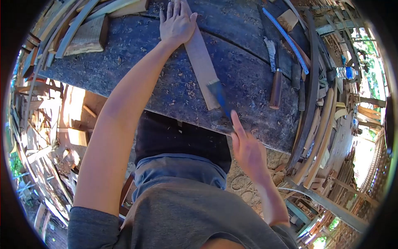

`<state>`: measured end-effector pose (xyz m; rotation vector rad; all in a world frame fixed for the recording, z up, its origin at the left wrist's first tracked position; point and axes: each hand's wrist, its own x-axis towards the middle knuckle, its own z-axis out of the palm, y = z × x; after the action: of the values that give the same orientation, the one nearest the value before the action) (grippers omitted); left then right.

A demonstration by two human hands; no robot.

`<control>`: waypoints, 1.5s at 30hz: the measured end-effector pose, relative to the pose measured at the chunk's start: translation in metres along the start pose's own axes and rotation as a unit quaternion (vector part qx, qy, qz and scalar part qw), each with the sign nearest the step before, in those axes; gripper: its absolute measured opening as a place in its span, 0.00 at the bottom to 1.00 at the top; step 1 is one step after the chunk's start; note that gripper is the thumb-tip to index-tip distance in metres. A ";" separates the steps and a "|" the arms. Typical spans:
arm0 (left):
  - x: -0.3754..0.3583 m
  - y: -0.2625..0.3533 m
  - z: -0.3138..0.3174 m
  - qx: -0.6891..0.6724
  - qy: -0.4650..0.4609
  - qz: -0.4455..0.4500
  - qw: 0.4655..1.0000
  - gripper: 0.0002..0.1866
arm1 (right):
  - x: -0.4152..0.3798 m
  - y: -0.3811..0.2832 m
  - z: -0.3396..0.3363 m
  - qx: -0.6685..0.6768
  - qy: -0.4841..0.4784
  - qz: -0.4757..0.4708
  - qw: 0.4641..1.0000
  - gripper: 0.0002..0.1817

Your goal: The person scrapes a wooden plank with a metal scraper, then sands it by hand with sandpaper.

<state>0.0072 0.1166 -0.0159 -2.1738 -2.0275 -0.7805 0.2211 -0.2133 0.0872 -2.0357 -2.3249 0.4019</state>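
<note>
A long, narrow wooden strip [200, 62] lies on the dark workbench [137, 74], running from the top of the view down to the bench's front edge. My left hand [177, 24] lies flat on its upper part, fingers stretched out. My right hand [248, 151] is closed round the handle of a brush-like tool [219, 97], index finger extended along it. The tool's wide end is over the right side of the strip's lower part; whether it touches is unclear.
Wood pieces [88, 36] are stacked at the bench's upper left. At the right lie a wooden-handled chisel [276, 89], a blue curved strip [286, 39] and a plastic bottle [346, 73]. Small shavings are scattered over the bench. Long boards [321, 139] stand beyond its right side.
</note>
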 end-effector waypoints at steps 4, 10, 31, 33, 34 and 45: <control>-0.004 0.000 0.004 -0.013 0.004 -0.006 1.000 0.37 | -0.024 -0.001 -0.012 0.024 -0.047 0.038 0.998 0.32; -0.005 -0.001 0.004 -0.005 0.014 0.007 1.000 0.36 | 0.061 -0.014 0.010 -0.030 0.008 0.016 0.999 0.32; -0.006 -0.001 0.001 -0.023 0.002 -0.003 1.000 0.34 | 0.117 -0.013 0.006 0.003 0.007 0.012 1.000 0.30; -0.004 -0.001 -0.001 -0.008 0.000 -0.006 1.000 0.34 | 0.085 -0.004 0.005 0.008 0.000 0.008 1.000 0.30; -0.002 -0.001 0.000 -0.009 -0.001 -0.008 1.000 0.34 | 0.064 0.002 0.004 0.015 -0.012 0.001 1.000 0.31; -0.004 -0.002 0.002 -0.006 -0.020 -0.009 1.000 0.35 | 0.014 0.000 0.000 0.034 -0.010 0.014 0.999 0.33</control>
<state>0.0059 0.1140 -0.0197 -2.1981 -2.0693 -0.7588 0.2194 -0.1996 0.0849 -2.0452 -2.2619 0.4967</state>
